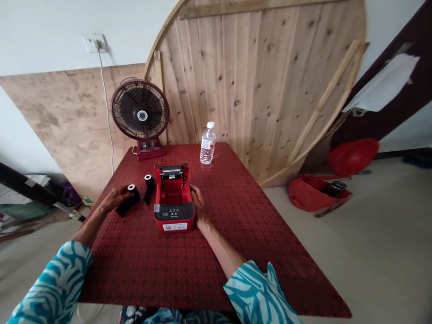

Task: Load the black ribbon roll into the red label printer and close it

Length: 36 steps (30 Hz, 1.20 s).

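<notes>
From the head view, the left hand (pixel 118 198) is closed around a black roll (pixel 131 200) with a white core, a loose tail of it trailing onto the red counter (pixel 141 274). Just beside it, a second roll (pixel 149 186) stands on end, its strip hanging down. The right hand (pixel 199 203) rests relaxed against the right side of a red printer (pixel 174 215), fingers curled at its edge, with no clear grip. The printer sits mid-counter, lid up, its red well open. A white barcode sticker (pixel 174 227) on its front is too small to read. Behind it stands a clear bottle (pixel 208 144), mostly full of water, with an unreadable red-and-white label. A black fan (pixel 140 110) stands at the counter's far edge, its base label blurred. On the floor to the right, a red bag (pixel 312 193) holds a dark flask (pixel 335 188), near a red helmet (pixel 353 156).
</notes>
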Motion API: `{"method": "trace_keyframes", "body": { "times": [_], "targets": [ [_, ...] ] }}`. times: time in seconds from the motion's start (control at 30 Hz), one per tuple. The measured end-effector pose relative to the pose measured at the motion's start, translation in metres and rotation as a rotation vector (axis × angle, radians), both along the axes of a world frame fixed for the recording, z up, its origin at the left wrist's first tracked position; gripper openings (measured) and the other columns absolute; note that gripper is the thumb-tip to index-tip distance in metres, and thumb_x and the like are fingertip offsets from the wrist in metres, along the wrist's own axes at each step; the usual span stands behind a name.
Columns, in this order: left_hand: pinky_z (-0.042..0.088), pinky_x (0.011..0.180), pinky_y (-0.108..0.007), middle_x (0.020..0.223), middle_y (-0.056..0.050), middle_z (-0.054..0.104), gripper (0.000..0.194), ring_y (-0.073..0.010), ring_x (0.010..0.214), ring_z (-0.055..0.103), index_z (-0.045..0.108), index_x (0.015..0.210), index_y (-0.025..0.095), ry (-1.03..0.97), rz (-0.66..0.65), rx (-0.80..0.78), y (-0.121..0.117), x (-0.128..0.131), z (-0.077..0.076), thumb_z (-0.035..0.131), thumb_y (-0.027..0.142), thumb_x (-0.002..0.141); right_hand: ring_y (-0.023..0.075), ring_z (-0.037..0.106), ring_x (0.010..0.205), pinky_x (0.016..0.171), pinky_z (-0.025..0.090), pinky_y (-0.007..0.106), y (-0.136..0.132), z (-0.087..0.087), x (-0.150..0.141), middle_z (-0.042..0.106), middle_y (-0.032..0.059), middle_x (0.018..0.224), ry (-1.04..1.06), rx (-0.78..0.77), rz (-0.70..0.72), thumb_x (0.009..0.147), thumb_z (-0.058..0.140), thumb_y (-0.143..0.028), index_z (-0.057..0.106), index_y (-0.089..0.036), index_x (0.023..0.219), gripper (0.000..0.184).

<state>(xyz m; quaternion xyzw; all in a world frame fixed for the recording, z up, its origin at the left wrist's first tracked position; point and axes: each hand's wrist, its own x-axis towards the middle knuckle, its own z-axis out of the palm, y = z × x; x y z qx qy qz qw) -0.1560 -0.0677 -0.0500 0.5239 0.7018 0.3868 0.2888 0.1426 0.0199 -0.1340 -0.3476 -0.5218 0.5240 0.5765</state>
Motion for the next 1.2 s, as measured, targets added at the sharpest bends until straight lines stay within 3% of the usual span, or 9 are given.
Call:
{"method": "trace_keyframes", "body": {
  "times": [0.2, 0.33, 0.5, 0.63, 0.73, 0.9, 1.0, 1.1, 1.2],
  "targets": [
    [0.053, 0.073, -0.034, 0.097, -0.009, 0.073, 0.068, -0.0264, 0.081, 0.067, 0.064, 0.113, 0.016, -0.051, -0.086, 0.075, -0.024, 0.025, 0.052, 0.071, 0.06, 0.061, 0.0222, 0.056, 0.111, 0.101, 0.04, 0.039, 0.001, -0.001, -0.001, 0.066, 0.0058, 0.115, -0.005, 0.04, -0.013, 0.083, 0.048, -0.04, 0.066, -0.022, 0.107, 0.034],
    [0.052, 0.076, -0.031, 0.1, -0.006, 0.073, 0.051, -0.0245, 0.085, 0.067, 0.068, 0.112, 0.022, 0.292, -0.342, 0.112, -0.018, 0.081, 0.08, 0.068, 0.052, 0.071, 0.0205, 0.055, 0.112, 0.101, 0.039, 0.038, 0.0, 0.0, -0.002, 0.065, 0.0054, 0.116, -0.028, 0.047, -0.006, 0.085, 0.044, -0.036, 0.065, -0.023, 0.11, 0.034],
    [0.052, 0.077, -0.03, 0.101, -0.005, 0.073, 0.038, -0.021, 0.083, 0.069, 0.065, 0.115, 0.024, 0.655, -0.482, 0.084, 0.011, 0.139, 0.076, 0.064, 0.035, 0.08, 0.0197, 0.056, 0.109, 0.099, 0.041, 0.037, 0.002, -0.002, -0.003, 0.065, 0.006, 0.113, -0.045, 0.09, -0.01, 0.086, 0.043, -0.035, 0.065, -0.023, 0.109, 0.034],
    [0.05, 0.083, -0.034, 0.108, -0.007, 0.071, 0.031, -0.0249, 0.096, 0.067, 0.067, 0.111, 0.026, 0.961, -0.473, -0.057, 0.03, 0.156, 0.068, 0.063, 0.021, 0.08, 0.0191, 0.057, 0.108, 0.099, 0.041, 0.036, 0.004, -0.004, -0.006, 0.066, 0.0059, 0.112, -0.026, 0.113, -0.022, 0.085, 0.043, -0.033, 0.065, -0.023, 0.109, 0.034],
    [0.05, 0.082, -0.035, 0.104, -0.01, 0.072, 0.027, -0.0272, 0.097, 0.066, 0.07, 0.102, 0.024, 1.054, -0.513, -0.143, 0.041, 0.163, 0.063, 0.061, 0.014, 0.078, 0.0188, 0.057, 0.107, 0.098, 0.042, 0.036, 0.004, -0.005, -0.007, 0.066, 0.0052, 0.11, -0.022, 0.115, -0.033, 0.085, 0.043, -0.032, 0.065, -0.024, 0.109, 0.033],
    [0.05, 0.073, -0.03, 0.086, -0.009, 0.075, 0.023, -0.0251, 0.084, 0.069, 0.074, 0.084, 0.019, 1.001, -0.641, -0.228, 0.059, 0.167, 0.058, 0.058, 0.006, 0.075, 0.0185, 0.057, 0.106, 0.096, 0.043, 0.035, 0.003, -0.002, -0.006, 0.066, 0.0044, 0.108, -0.031, 0.124, -0.026, 0.086, 0.043, -0.029, 0.065, -0.024, 0.109, 0.032],
    [0.049, 0.074, -0.026, 0.094, -0.006, 0.075, 0.026, -0.0216, 0.087, 0.069, 0.074, 0.094, 0.022, 0.932, -0.699, -0.229, 0.061, 0.159, 0.061, 0.058, 0.009, 0.077, 0.0185, 0.058, 0.106, 0.097, 0.043, 0.035, 0.003, -0.002, -0.006, 0.067, 0.0045, 0.109, -0.028, 0.124, -0.024, 0.085, 0.043, -0.029, 0.065, -0.024, 0.108, 0.032],
    [0.05, 0.077, -0.025, 0.105, -0.005, 0.073, 0.029, -0.0196, 0.092, 0.068, 0.068, 0.11, 0.022, 0.798, -0.662, -0.143, 0.047, 0.147, 0.068, 0.052, 0.022, 0.086, 0.0184, 0.057, 0.108, 0.098, 0.042, 0.035, 0.004, -0.003, -0.006, 0.066, 0.0046, 0.111, -0.021, 0.133, -0.022, 0.086, 0.043, -0.03, 0.065, -0.024, 0.109, 0.033],
    [0.052, 0.076, -0.026, 0.101, -0.005, 0.074, 0.035, -0.0191, 0.087, 0.069, 0.068, 0.111, 0.021, 0.56, -0.557, 0.017, 0.019, 0.14, 0.074, 0.045, 0.039, 0.091, 0.019, 0.057, 0.109, 0.099, 0.042, 0.036, 0.003, -0.002, -0.005, 0.066, 0.0049, 0.112, -0.027, 0.123, -0.016, 0.086, 0.043, -0.031, 0.065, -0.023, 0.109, 0.033]
  ]
}}
